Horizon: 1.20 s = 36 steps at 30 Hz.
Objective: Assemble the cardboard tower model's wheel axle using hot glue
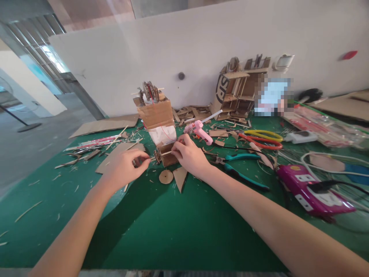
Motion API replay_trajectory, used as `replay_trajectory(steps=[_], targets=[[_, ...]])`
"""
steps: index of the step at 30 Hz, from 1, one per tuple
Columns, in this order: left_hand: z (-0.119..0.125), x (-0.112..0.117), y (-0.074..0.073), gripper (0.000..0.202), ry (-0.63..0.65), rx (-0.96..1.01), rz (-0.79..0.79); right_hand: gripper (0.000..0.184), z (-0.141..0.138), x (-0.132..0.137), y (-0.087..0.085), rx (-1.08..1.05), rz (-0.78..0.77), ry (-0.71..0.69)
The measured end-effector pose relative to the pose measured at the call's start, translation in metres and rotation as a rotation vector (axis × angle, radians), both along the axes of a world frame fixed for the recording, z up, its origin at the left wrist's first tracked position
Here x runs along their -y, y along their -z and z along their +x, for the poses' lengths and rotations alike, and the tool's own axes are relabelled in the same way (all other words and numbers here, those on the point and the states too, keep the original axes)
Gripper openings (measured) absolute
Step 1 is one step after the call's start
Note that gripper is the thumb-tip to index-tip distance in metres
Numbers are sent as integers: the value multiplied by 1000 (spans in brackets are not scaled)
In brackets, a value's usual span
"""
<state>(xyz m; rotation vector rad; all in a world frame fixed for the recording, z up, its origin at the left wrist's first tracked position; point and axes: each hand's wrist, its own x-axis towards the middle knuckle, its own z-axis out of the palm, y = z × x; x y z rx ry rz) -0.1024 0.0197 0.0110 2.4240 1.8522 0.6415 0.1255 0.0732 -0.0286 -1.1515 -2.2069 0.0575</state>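
A cardboard model (157, 113) stands upright on the green table (178, 231), with a brown box on top, a white middle part and a small cardboard base (168, 158). My left hand (125, 166) is closed in a pinch on a thin stick that carries a small cardboard gear (157, 156) at the base's left side. My right hand (188, 156) is closed on the base's right side, fingers pressing its top edge. A cardboard disc (166, 176) and a cardboard wedge (180, 178) lie just in front of the base.
A pink glue gun (200, 131), red and yellow scissors (263, 139), teal pliers (243, 169), a purple power strip (313, 188) with cables and cardboard scraps lie to the right. A cardboard shelf model (235, 92) leans on the back wall. Sticks and cardboard sheets (106, 124) lie left.
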Motion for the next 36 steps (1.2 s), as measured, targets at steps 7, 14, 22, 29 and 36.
replay_trajectory(steps=[7, 14, 22, 29, 36], targets=[[8, 2, 1, 39, 81, 43, 107, 16, 0, 1, -1, 8, -10, -8], [23, -1, 14, 36, 158, 50, 217, 15, -2, 3, -1, 27, 13, 17], [26, -3, 14, 27, 137, 102, 197, 16, -1, 3, -2, 48, 11, 12], [26, -4, 12, 28, 96, 125, 149, 14, 1, 3, -2, 37, 28, -9], [25, -8, 13, 29, 65, 152, 118, 14, 1, 1, -2, 53, 24, -2]])
